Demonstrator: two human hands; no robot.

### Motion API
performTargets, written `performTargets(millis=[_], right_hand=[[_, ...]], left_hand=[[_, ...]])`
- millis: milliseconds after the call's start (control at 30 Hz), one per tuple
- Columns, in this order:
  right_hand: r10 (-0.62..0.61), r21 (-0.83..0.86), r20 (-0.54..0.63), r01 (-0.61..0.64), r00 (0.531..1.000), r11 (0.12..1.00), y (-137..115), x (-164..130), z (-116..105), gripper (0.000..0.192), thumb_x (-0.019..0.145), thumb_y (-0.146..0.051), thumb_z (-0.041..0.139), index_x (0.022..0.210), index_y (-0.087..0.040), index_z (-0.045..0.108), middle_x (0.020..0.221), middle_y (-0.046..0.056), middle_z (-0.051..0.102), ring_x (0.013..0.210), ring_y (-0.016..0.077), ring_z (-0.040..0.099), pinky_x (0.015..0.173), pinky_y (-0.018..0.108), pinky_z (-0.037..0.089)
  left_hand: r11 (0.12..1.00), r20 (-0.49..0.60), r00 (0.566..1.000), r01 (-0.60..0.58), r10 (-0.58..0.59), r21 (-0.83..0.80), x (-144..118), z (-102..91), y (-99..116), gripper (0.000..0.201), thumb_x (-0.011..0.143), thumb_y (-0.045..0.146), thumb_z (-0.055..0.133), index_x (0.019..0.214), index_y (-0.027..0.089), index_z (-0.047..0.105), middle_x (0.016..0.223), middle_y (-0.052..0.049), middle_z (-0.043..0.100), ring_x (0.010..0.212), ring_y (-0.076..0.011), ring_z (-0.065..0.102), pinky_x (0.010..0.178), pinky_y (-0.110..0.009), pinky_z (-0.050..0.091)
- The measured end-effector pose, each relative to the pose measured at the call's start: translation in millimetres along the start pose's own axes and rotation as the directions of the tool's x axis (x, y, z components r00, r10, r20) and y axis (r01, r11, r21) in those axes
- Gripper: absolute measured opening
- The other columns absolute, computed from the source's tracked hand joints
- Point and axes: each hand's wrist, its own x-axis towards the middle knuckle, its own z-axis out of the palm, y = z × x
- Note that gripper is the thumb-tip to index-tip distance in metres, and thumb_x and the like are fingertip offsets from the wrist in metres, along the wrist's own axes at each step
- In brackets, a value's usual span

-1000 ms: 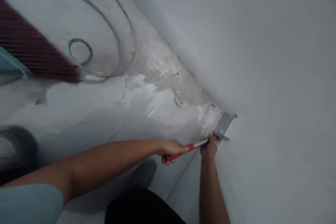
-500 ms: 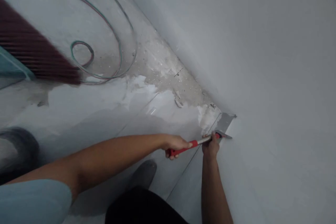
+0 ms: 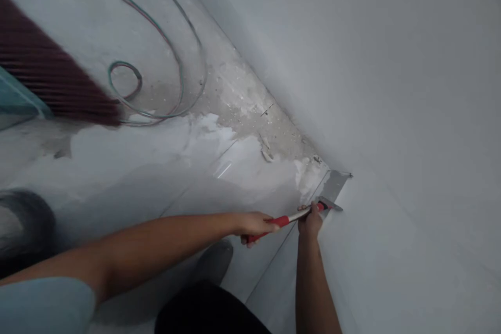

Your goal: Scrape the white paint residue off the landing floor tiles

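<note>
Both arms stretch toward lower centre: the left hand (image 3: pixel 254 225) wraps its fingers round the scraper (image 3: pixel 301 212) handle's end, the right hand (image 3: pixel 310 221) clenches near the blade, pressed where floor (image 3: pixel 164 167) meets wall (image 3: pixel 391 88).

Your scraper (image 3: pixel 313 202) has a red handle, a silvery shaft and a dull grey metal blade. The wall (image 3: pixel 391 88) is plain white-grey. The floor (image 3: pixel 136 167) shows glossy pale grey beside a mottled beige, white-flecked patch. The broom (image 3: pixel 50 81) bristles are dark maroon, the cable (image 3: pixel 180 70) greenish, your sleeve (image 3: pixel 43 305) pale blue-grey
</note>
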Motion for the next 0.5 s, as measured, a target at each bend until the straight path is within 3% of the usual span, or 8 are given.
performTargets(millis=[100,200,300,400,500], right_hand=[[0.099,-0.011,-0.07,-0.1,0.993,0.995,25,-25,-13,0.018,0.069,-0.029,0.059,0.077,-0.021,0.045,0.05,-0.008,0.047,0.044,0.0109,0.05,0.045,0.026,0.049],[0.165,-0.051,-0.071,-0.168,0.984,0.984,42,-33,-17,0.017,0.07,-0.031,0.058,0.074,-0.02,0.046,0.047,-0.007,0.048,0.042,0.0122,0.05,0.044,0.027,0.047],[0.149,-0.137,-0.083,-0.16,0.985,0.978,39,-14,-7,0.015,0.072,-0.033,0.055,0.071,-0.019,0.047,0.048,-0.006,0.05,0.043,0.0122,0.05,0.044,0.026,0.046],[0.088,-0.198,-0.111,-0.109,0.99,0.974,24,12,9,0.017,0.075,-0.035,0.052,0.071,-0.019,0.048,0.051,-0.005,0.051,0.046,0.0113,0.051,0.045,0.025,0.047],[0.049,-0.189,-0.076,-0.063,0.996,0.98,20,21,14,0.02,0.075,-0.038,0.052,0.072,-0.019,0.048,0.052,-0.005,0.049,0.046,0.0108,0.05,0.043,0.024,0.045]], left_hand=[[0.968,-0.259,0.954,-0.09,0.152,0.236,-12,25.9,-41,0.067,0.08,0.051,0.044,0.14,0.031,0.022,0.088,-0.004,0.061,0.07,-0.018,0.06,0.065,-0.03,0.047],[0.903,-0.334,0.917,-0.058,0.216,0.426,-14,39.5,-62,0.062,0.082,0.051,0.04,0.14,0.034,0.025,0.099,-0.006,0.064,0.082,-0.0217,0.061,0.072,-0.032,0.046],[0.882,-0.312,0.922,-0.059,0.227,0.467,0,29.6,-52,0.064,0.081,0.047,0.043,0.141,0.033,0.024,0.103,-0.007,0.064,0.084,-0.0221,0.061,0.072,-0.032,0.046],[0.877,-0.327,0.894,-0.132,0.307,0.462,16,9.0,-28,0.065,0.081,0.041,0.045,0.141,0.03,0.025,0.112,-0.007,0.061,0.088,-0.0204,0.06,0.074,-0.029,0.045],[0.89,-0.292,0.913,-0.141,0.287,0.434,18,-3.5,-16,0.067,0.08,0.037,0.046,0.142,0.029,0.023,0.104,-0.006,0.063,0.074,-0.0154,0.06,0.065,-0.024,0.044]])
